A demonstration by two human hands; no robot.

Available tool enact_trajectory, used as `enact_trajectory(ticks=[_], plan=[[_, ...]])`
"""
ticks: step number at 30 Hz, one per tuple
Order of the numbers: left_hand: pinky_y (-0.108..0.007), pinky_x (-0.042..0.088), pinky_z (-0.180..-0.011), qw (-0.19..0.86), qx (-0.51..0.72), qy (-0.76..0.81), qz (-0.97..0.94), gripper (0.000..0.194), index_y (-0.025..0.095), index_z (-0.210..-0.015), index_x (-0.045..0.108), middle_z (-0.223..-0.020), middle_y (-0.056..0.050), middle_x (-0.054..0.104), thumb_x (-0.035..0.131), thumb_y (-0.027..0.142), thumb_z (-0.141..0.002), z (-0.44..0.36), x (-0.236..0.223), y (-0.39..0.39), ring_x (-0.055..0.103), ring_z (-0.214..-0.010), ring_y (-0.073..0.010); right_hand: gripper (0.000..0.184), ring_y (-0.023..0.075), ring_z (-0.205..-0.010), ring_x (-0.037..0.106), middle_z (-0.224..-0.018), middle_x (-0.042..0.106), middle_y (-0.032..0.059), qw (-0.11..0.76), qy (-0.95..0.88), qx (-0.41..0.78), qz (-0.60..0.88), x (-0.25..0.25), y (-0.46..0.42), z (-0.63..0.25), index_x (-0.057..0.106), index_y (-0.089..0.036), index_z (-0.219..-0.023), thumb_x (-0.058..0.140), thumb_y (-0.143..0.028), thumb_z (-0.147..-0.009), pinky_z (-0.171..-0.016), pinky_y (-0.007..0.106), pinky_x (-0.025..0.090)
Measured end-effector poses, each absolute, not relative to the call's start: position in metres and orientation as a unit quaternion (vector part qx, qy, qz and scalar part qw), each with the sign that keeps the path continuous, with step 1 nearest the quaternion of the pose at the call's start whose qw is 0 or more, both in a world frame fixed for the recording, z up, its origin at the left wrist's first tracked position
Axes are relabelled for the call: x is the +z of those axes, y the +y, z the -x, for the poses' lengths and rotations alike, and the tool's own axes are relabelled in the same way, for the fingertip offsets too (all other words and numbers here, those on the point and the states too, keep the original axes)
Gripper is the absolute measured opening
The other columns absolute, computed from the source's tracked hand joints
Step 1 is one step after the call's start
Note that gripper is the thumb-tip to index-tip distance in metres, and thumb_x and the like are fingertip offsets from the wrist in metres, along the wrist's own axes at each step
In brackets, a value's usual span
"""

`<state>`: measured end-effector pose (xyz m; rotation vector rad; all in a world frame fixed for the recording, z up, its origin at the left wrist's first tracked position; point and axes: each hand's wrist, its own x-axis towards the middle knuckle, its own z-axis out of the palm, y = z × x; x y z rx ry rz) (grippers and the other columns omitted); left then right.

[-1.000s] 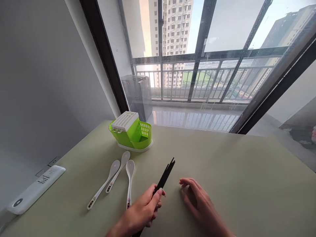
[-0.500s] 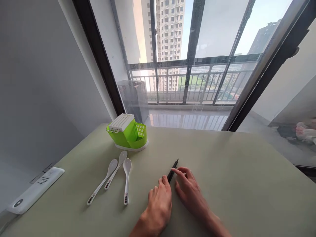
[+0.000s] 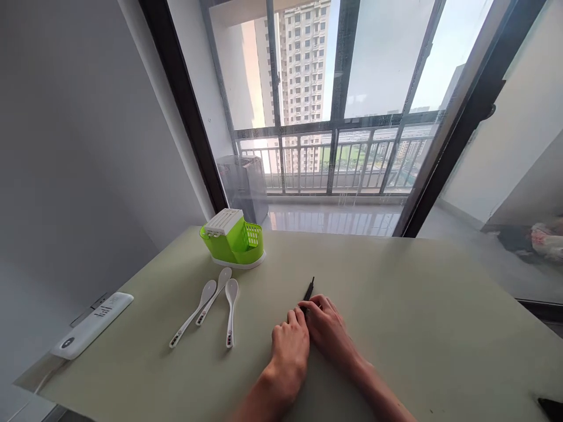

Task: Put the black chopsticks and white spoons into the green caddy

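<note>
A thin bundle of black chopsticks (image 3: 309,289) points away from me, its far ends showing past my fingers and the near part hidden. My left hand (image 3: 291,346) is closed around the near part, low over the table. Pressed against it, my right hand (image 3: 324,319) has its fingers bent onto the chopsticks from the right side. How many chopsticks there are I cannot tell. To the left lie three white spoons: one on the left (image 3: 193,313), one in the middle (image 3: 214,296) and one on the right (image 3: 231,310), handles toward me.
Behind the spoons stands a green cutlery holder (image 3: 237,249) with a white slotted top and base. A white power strip (image 3: 94,325) lies along the table's left edge. A dark object (image 3: 550,408) shows at the lower right corner. Beyond the pale green table (image 3: 396,281) are glass doors.
My right hand has moved in against my left, its fingers now closing on the chopsticks instead of held partly apart. The view has shifted slightly.
</note>
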<state>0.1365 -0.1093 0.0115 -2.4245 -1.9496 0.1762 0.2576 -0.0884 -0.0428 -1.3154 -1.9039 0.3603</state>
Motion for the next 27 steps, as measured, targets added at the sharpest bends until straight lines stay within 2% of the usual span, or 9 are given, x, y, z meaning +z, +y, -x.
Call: enact_trajectory(ticks=[3, 7, 9, 11, 14, 18, 22, 24, 27], plan=[[-0.031, 0.056, -0.074, 0.011, 0.091, -0.64, 0.763, 0.049, 0.013, -0.137, 0.058, -0.106, -0.02, 0.068, 0.045, 0.001, -0.091, -0.14, 0.023, -0.113, 0.074, -0.092, -0.026, 0.037, 0.0234, -0.1, 0.062, -0.108, 0.065, 0.0075, 0.388, -0.75, 0.147, 0.515, -0.045, -0.087, -0.258, 0.069, -0.027, -0.118, 0.051, -0.011, -0.091, -0.088, 0.037, 0.055], [-0.033, 0.056, -0.078, 0.007, 0.096, -0.646, 0.757, 0.044, 0.012, -0.13, 0.061, -0.109, -0.019, 0.068, 0.047, 0.001, -0.09, -0.145, 0.035, -0.118, 0.071, -0.1, -0.028, 0.038, 0.0239, -0.101, 0.061, -0.108, 0.065, 0.0079, 0.39, -0.75, 0.152, 0.512, -0.047, -0.086, -0.26, 0.071, -0.027, -0.117, 0.052, -0.009, -0.089, -0.09, 0.038, 0.054], [-0.035, 0.056, -0.079, -0.003, 0.096, -0.643, 0.76, 0.038, 0.011, -0.127, 0.062, -0.111, -0.02, 0.067, 0.051, 0.006, -0.091, -0.144, 0.039, -0.121, 0.069, -0.103, -0.03, 0.038, 0.0238, -0.102, 0.062, -0.108, 0.065, 0.008, 0.394, -0.75, 0.155, 0.508, -0.048, -0.086, -0.26, 0.071, -0.026, -0.115, 0.052, -0.008, -0.087, -0.091, 0.038, 0.054], [-0.04, 0.055, -0.084, -0.004, 0.088, -0.638, 0.765, 0.032, 0.009, -0.124, 0.064, -0.113, -0.02, 0.067, 0.058, 0.018, -0.093, -0.139, 0.044, -0.125, 0.067, -0.105, -0.0321, 0.039, 0.0238, -0.102, 0.062, -0.108, 0.065, 0.0081, 0.4, -0.747, 0.164, 0.506, -0.048, -0.086, -0.261, 0.072, -0.025, -0.114, 0.052, -0.008, -0.086, -0.093, 0.038, 0.054], [-0.046, 0.051, -0.093, 0.029, 0.054, -0.638, 0.768, 0.04, 0.008, -0.123, 0.065, -0.113, -0.02, 0.067, 0.061, 0.036, -0.095, -0.126, 0.051, -0.13, 0.063, -0.108, -0.0344, 0.038, 0.0229, -0.101, 0.064, -0.108, 0.064, 0.0075, 0.409, -0.738, 0.184, 0.504, -0.047, -0.088, -0.262, 0.072, -0.027, -0.116, 0.05, -0.011, -0.088, -0.093, 0.038, 0.053], [-0.047, 0.044, -0.105, 0.093, 0.015, -0.656, 0.749, 0.05, 0.009, -0.137, 0.06, -0.128, -0.021, 0.066, 0.052, 0.041, -0.099, -0.096, 0.052, -0.135, 0.058, -0.121, -0.034, 0.037, 0.0171, -0.085, 0.066, -0.111, 0.06, 0.0062, 0.469, -0.686, 0.251, 0.496, -0.043, -0.09, -0.264, 0.068, -0.027, -0.121, 0.049, -0.017, -0.091, -0.085, 0.034, 0.055], [-0.05, 0.03, -0.12, 0.157, 0.025, -0.677, 0.718, 0.064, 0.003, -0.147, 0.051, -0.155, -0.025, 0.047, 0.051, 0.046, -0.098, -0.052, 0.032, -0.134, 0.037, -0.147, -0.0387, 0.033, 0.0159, -0.08, 0.064, -0.108, 0.057, 0.0075, 0.515, -0.641, 0.269, 0.502, -0.042, -0.089, -0.265, 0.064, -0.02, -0.121, 0.047, -0.022, -0.092, -0.081, 0.033, 0.056], [-0.053, 0.025, -0.123, 0.176, 0.023, -0.68, 0.711, 0.073, 0.001, -0.148, 0.049, -0.159, -0.024, 0.039, 0.051, 0.052, -0.097, -0.027, 0.017, -0.129, 0.028, -0.151, -0.0423, 0.031, 0.0168, -0.081, 0.064, -0.108, 0.056, 0.0089, 0.533, -0.622, 0.269, 0.506, -0.043, -0.086, -0.265, 0.062, -0.018, -0.118, 0.045, -0.025, -0.093, -0.076, 0.032, 0.056], [-0.057, 0.021, -0.124, 0.202, -0.013, -0.681, 0.704, 0.076, 0.005, -0.15, 0.049, -0.161, -0.021, 0.038, 0.047, 0.058, -0.095, 0.007, -0.002, -0.118, 0.022, -0.153, -0.0443, 0.029, 0.0185, -0.082, 0.065, -0.108, 0.057, 0.0103, 0.557, -0.595, 0.269, 0.514, -0.045, -0.083, -0.265, 0.061, -0.017, -0.114, 0.046, -0.028, -0.092, -0.072, 0.032, 0.057]])
